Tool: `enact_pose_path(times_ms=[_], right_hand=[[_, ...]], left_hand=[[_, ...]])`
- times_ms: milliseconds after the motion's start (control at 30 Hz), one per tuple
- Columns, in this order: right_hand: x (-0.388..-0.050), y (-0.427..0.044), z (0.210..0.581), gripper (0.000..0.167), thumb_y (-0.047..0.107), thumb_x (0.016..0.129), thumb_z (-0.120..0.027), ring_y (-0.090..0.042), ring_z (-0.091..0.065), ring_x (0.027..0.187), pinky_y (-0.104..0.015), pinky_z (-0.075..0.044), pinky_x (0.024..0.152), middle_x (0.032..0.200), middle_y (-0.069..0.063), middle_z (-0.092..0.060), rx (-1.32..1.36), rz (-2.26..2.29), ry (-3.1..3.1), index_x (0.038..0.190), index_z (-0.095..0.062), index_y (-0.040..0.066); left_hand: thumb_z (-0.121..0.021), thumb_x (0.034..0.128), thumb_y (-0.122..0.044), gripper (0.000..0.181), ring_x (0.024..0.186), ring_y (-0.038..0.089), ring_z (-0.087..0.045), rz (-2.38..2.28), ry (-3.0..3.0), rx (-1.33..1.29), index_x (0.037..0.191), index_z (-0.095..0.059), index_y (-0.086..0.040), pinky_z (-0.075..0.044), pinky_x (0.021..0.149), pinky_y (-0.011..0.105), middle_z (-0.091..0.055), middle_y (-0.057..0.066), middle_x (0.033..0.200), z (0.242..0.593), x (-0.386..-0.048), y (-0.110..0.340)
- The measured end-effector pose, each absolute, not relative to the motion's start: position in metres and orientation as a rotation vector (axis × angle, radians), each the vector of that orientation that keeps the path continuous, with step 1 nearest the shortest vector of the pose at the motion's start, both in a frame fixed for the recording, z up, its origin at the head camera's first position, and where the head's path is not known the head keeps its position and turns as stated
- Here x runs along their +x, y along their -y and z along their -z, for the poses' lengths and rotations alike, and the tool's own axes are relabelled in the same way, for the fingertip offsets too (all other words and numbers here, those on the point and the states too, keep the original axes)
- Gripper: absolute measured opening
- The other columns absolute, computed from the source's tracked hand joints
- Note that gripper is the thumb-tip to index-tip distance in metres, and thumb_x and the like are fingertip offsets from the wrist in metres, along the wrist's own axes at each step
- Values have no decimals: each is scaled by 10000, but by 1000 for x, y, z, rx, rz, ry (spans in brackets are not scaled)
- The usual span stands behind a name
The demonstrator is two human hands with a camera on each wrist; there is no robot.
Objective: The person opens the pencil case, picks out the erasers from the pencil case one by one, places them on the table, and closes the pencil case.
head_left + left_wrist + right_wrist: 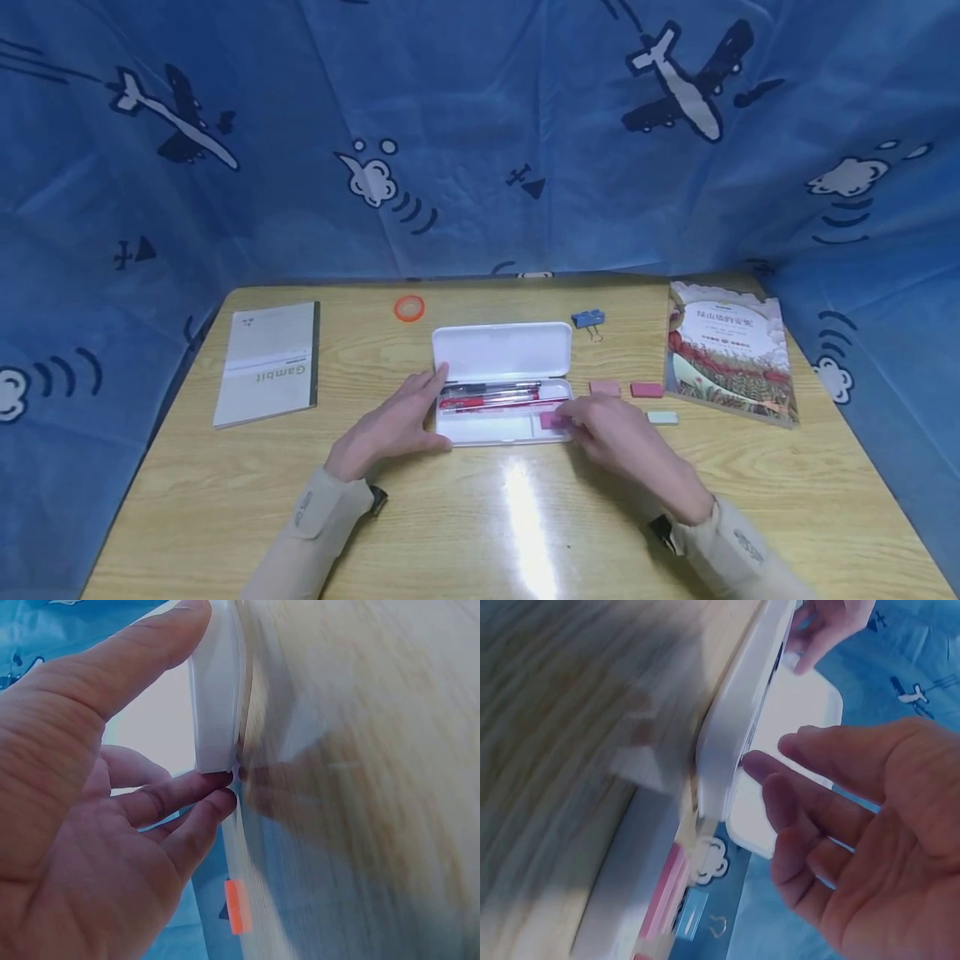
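A white pencil case (501, 352) lies with its lid raised at the middle of the table. Several pens (489, 402), red and dark, fill its rear compartment. My left hand (392, 423) holds the case's left end, thumb near the front corner and fingers by the lid. Over the right end hovers my right hand (626, 437), its fingertips dipping into the small front compartment. A pink eraser (552, 420) sits there, partly hidden by the fingers. In the right wrist view the thumb and index finger of the right hand (862, 832) stand apart, and no eraser shows between them.
Right of the case lie a light pink eraser (604, 388), a deep pink eraser (647, 390) and a pale green eraser (663, 417). Behind them is a blue binder clip (588, 318). An orange tape roll (409, 308), a notebook (267, 367) and an illustrated book (731, 350) lie farther out.
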State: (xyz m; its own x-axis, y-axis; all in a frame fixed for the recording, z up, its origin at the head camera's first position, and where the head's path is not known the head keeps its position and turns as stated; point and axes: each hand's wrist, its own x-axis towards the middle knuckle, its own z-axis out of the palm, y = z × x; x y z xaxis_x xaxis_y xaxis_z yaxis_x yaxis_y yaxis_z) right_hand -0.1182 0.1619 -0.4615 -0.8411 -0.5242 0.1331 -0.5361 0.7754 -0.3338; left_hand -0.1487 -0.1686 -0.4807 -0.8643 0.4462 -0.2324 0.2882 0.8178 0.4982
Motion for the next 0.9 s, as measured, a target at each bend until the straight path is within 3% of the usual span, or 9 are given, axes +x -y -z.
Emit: enact_pose_path(times_ms=[333,600,900], right_hand=[[-112,-147,462,222,22,840,-757,-77,-610,657,-213,-521,580,886,-20,-778,719,-502,3045,1022,-779,146],[-111,-145,463,257,6,830,-755,-112,-663,697,-176,-489,543,933,-28,-789,771,-509,3028,1037,-781,155],[-109,-145,463,257,25,843,-760,-74,-582,638,-152,-409,500,885,-25,-777,808,-520,3013,1052,-785,172]], left_hand=[[-872,795,-379,1177,1556,315,-233,-676,-2651,573,1638,-100,-101,-306,1246,466,-186,157,1699,481,-149,168],[-868,800,-373,1176,1556,327,-229,-675,-2657,597,1634,-95,-75,-298,1249,467,-181,176,1696,480,-149,168],[-870,797,-375,1177,1557,317,-231,-662,-2656,585,1635,-97,-81,-300,1249,459,-184,164,1699,480,-149,167]])
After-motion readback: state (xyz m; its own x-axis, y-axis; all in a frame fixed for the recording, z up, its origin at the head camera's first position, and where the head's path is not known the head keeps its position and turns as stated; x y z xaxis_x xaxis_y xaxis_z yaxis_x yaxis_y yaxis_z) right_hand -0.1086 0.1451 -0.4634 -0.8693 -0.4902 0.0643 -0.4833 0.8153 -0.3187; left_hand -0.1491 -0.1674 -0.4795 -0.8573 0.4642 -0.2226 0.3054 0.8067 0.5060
